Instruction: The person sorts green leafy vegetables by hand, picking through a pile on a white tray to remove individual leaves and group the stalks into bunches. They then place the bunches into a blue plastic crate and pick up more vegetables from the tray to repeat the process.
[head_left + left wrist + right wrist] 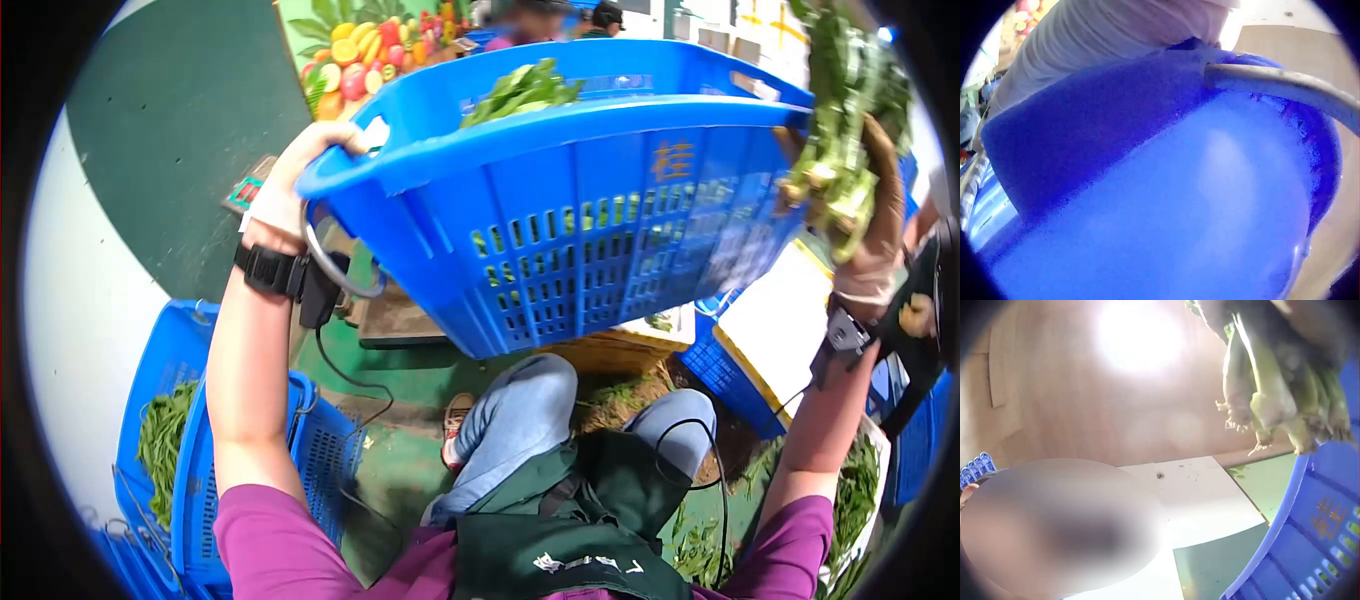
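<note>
A large blue plastic crate [600,180] with slotted sides is held up, tilted, in front of the person. Leafy greens [525,92] show inside it. The left hand [305,168], in a pale glove, grips the crate's left end with fingers hooked at the handle hole. Below that hand hangs a metal bail [335,262]; in the left wrist view the crate's wall [1166,200] fills most of the picture. At the crate's right end the right hand [880,215] holds a bunch of leafy greens [838,140]. Its pale root ends [1272,406] point down beside the rim.
Blue crates [190,420] stand at the left, one with greens [165,440] in it. A metal platform [400,318] sits on the floor ahead. To the right are a white board [785,320] and loose greens [700,545]. Other people [605,18] are in the background.
</note>
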A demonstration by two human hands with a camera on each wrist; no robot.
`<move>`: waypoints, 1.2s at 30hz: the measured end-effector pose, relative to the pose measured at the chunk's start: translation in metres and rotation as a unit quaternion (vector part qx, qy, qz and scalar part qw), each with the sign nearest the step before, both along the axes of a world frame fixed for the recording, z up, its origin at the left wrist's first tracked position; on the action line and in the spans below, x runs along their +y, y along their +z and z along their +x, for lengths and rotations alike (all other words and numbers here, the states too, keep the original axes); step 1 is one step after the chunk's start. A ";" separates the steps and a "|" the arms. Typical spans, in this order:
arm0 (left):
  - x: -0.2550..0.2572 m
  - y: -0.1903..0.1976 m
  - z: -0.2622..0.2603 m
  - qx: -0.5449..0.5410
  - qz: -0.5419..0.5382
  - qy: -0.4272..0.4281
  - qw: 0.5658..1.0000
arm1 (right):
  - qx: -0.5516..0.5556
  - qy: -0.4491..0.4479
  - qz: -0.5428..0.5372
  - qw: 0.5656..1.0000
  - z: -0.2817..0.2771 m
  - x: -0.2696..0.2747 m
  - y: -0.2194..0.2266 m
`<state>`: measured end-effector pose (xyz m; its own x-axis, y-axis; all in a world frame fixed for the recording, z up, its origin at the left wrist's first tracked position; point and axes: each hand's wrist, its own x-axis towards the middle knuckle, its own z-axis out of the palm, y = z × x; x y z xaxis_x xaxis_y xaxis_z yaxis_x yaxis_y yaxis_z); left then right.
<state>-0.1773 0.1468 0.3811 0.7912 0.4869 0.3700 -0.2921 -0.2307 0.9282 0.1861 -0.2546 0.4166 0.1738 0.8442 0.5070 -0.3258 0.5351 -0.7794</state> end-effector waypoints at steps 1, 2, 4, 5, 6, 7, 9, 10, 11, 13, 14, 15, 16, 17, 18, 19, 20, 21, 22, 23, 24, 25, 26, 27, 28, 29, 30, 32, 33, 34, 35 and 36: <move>0.008 -0.012 -0.019 -0.056 0.125 0.088 0.987 | 0.043 -0.024 0.026 0.998 -0.007 0.032 -0.006; 0.010 -0.004 -0.033 -0.026 -0.112 0.120 0.986 | 0.081 -0.042 0.064 0.994 -0.020 0.065 -0.014; 0.012 0.001 -0.061 0.009 -0.213 0.141 0.967 | 0.067 0.037 0.024 0.997 -0.012 0.125 -0.019; -0.002 0.001 -0.066 -0.014 -0.196 0.200 0.960 | 0.089 0.003 0.023 0.996 -0.020 0.155 -0.022; -0.016 0.002 -0.071 -0.041 -0.173 0.256 0.950 | 0.114 0.023 0.023 0.993 -0.032 0.183 -0.023; -0.017 -0.004 -0.076 -0.064 -0.175 0.276 0.943 | 0.143 -0.002 0.020 0.990 -0.013 0.222 -0.035; 0.007 -0.025 -0.098 -0.084 -0.219 0.304 0.924 | 0.122 0.086 -0.003 0.989 -0.032 0.267 -0.033; 0.022 -0.037 -0.110 -0.073 -0.264 0.316 0.908 | 0.117 0.124 -0.030 0.985 -0.037 0.289 -0.033; 0.036 -0.046 -0.119 -0.066 -0.251 0.343 0.903 | 0.140 0.124 -0.047 0.981 -0.042 0.317 -0.037; 0.050 -0.062 -0.124 -0.071 -0.197 0.419 0.883 | 0.148 0.159 -0.077 0.973 -0.045 0.364 -0.054; 0.040 -0.073 -0.117 -0.104 -0.223 0.437 0.865 | 0.129 0.193 -0.085 0.969 -0.046 0.381 -0.063; 0.047 -0.084 -0.116 -0.108 -0.206 0.451 0.862 | 0.151 0.182 -0.116 0.965 -0.045 0.402 -0.073; 0.060 -0.102 -0.119 -0.110 -0.190 0.464 0.858 | 0.135 0.174 -0.118 0.968 -0.046 0.421 -0.085; 0.078 -0.123 -0.122 -0.118 -0.200 0.471 0.851 | 0.145 0.157 -0.137 0.967 -0.045 0.440 -0.097; 0.091 -0.143 -0.124 -0.121 -0.213 0.477 0.844 | 0.157 0.138 -0.160 0.965 -0.046 0.453 -0.109; 0.096 -0.153 -0.120 -0.113 -0.219 0.484 0.840 | 0.142 0.138 -0.178 0.964 -0.046 0.465 -0.119; 0.110 -0.175 -0.120 -0.113 -0.224 0.498 0.830 | 0.141 0.139 -0.189 0.962 -0.044 0.477 -0.130; 0.112 -0.188 -0.117 -0.112 -0.235 0.503 0.824 | 0.142 0.130 -0.214 0.958 -0.041 0.487 -0.143; 0.115 -0.201 -0.110 -0.113 -0.246 0.506 0.819 | 0.140 0.120 -0.237 0.954 -0.037 0.498 -0.155; 0.115 -0.213 -0.103 -0.119 -0.255 0.513 0.811 | 0.152 0.096 -0.258 0.949 -0.035 0.508 -0.168; 0.118 -0.229 -0.098 -0.112 -0.270 0.535 0.793 | 0.148 0.091 -0.270 0.947 -0.035 0.513 -0.179; 0.121 -0.245 -0.091 -0.127 -0.270 0.531 0.793 | 0.137 0.094 -0.285 0.944 -0.034 0.518 -0.191; 0.122 -0.263 -0.087 -0.140 -0.271 0.527 0.793 | 0.127 0.098 -0.302 0.940 -0.033 0.523 -0.203; 0.123 -0.281 -0.086 -0.115 -0.268 0.533 0.794 | 0.129 0.097 -0.313 0.936 -0.032 0.529 -0.216; 0.122 -0.300 -0.081 -0.126 -0.284 0.547 0.778 | 0.122 0.100 -0.328 0.931 -0.030 0.536 -0.231; 0.122 -0.317 -0.078 -0.107 -0.288 0.567 0.764 | 0.117 0.102 -0.343 0.926 -0.029 0.542 -0.247; 0.120 -0.329 -0.074 -0.087 -0.292 0.586 0.750 | 0.121 0.101 -0.354 0.922 -0.026 0.549 -0.267; 0.121 -0.368 -0.072 -0.081 -0.301 0.595 0.741 | 0.100 0.055 -0.348 0.930 -0.020 0.573 -0.314; 0.120 -0.378 -0.070 -0.084 -0.303 0.604 0.733 | 0.092 0.002 -0.341 0.936 -0.022 0.583 -0.333; 0.121 -0.386 -0.067 -0.076 -0.306 0.607 0.729 | 0.095 0.005 -0.349 0.932 -0.012 0.590 -0.345; 0.112 -0.387 -0.062 -0.082 -0.308 0.609 0.727 | 0.138 0.043 -0.367 0.919 -0.010 0.587 -0.352; 0.105 -0.385 -0.054 -0.095 -0.306 0.609 0.725 | 0.177 0.079 -0.377 0.906 -0.008 0.584 -0.357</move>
<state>-0.2316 0.2519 -0.0042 -0.4013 0.9010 -0.1649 -0.3530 0.0140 0.9355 0.1779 0.3294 0.0596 0.0591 0.9557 -0.2884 -0.6531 -0.1815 -0.7352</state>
